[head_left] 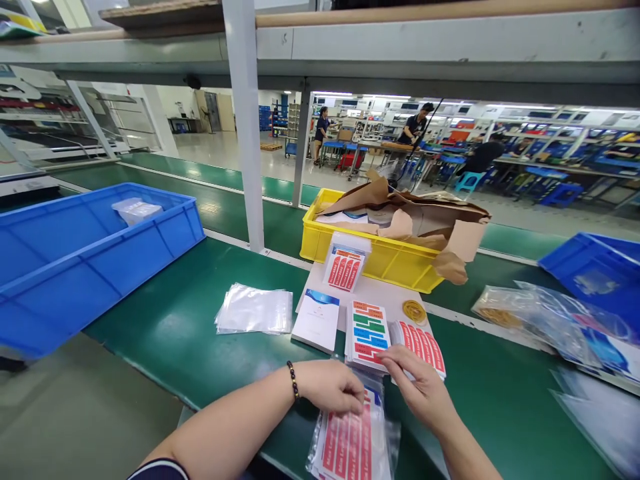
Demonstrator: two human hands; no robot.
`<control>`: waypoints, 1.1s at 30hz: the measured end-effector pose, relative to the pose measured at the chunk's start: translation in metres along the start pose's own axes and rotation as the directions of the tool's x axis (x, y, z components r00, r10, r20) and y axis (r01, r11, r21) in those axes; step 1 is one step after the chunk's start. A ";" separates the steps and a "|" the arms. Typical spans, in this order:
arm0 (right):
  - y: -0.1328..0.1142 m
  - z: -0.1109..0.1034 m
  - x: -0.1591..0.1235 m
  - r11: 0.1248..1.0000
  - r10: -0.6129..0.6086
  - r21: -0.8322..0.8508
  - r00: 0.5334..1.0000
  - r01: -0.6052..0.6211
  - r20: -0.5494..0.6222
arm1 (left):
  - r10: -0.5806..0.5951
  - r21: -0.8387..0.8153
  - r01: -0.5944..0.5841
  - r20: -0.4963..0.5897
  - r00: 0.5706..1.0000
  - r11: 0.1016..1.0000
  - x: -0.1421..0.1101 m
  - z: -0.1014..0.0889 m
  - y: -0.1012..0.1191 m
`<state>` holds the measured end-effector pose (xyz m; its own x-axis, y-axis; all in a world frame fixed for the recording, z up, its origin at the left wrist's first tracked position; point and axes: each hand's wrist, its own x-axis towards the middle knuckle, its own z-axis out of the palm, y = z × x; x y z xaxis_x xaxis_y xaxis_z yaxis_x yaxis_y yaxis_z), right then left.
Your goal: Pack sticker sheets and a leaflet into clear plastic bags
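Note:
My left hand (pixel 334 389), a beaded bracelet at its wrist, has its fingers curled on a clear plastic bag (pixel 393 437) near the front edge. Red-striped label sheets (pixel 345 443) show inside or under that bag. With thumb and fingers pinched together, my right hand (pixel 420 383) is at the lower right corner of a stack of multicoloured label sheets (pixel 369 328). Partly behind the right hand fans out a pile of red label sheets (pixel 424 347). Left of the multicoloured stack lies a stack of white-and-blue booklets (pixel 316 322). A filled bag of red labels (pixel 345 267) leans on the yellow bin.
Flat empty plastic bags (pixel 255 309) lie to the left. Rubber bands (pixel 414 311) sit on the cardboard. A yellow bin (pixel 373 257) with torn brown paper stands behind. Blue bins flank the bench (pixel 165 320), left (pixel 100 257) and right (pixel 595 260). A post (pixel 245 133) rises ahead.

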<state>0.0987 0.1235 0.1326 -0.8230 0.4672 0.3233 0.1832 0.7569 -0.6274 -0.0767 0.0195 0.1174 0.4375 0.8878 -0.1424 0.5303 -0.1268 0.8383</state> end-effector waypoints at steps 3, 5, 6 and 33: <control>-0.006 0.020 0.023 0.975 -0.142 -0.172 0.990 0.141 0.011 | 0.079 -0.052 -0.073 0.140 0.987 0.996 0.006 0.010 -0.006; -0.011 0.036 0.040 0.934 -0.209 -0.280 0.975 0.222 0.075 | 0.107 -0.110 -0.087 0.197 0.974 0.990 0.009 0.014 -0.010; -0.014 0.045 0.048 0.911 -0.221 -0.333 0.970 0.243 0.102 | 0.117 -0.143 -0.085 0.229 0.966 0.986 0.010 0.015 -0.012; 0.012 -0.044 0.040 0.978 0.097 -0.187 0.995 -0.091 0.024 | -0.202 -0.992 -0.124 -0.126 0.971 0.020 0.021 0.015 -0.015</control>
<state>0.0918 0.1716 0.1694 -0.8138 0.5276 0.2437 0.3546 0.7830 -0.5110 -0.0647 0.0332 0.0938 0.2268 0.9435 -0.2415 -0.7643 0.3261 0.5563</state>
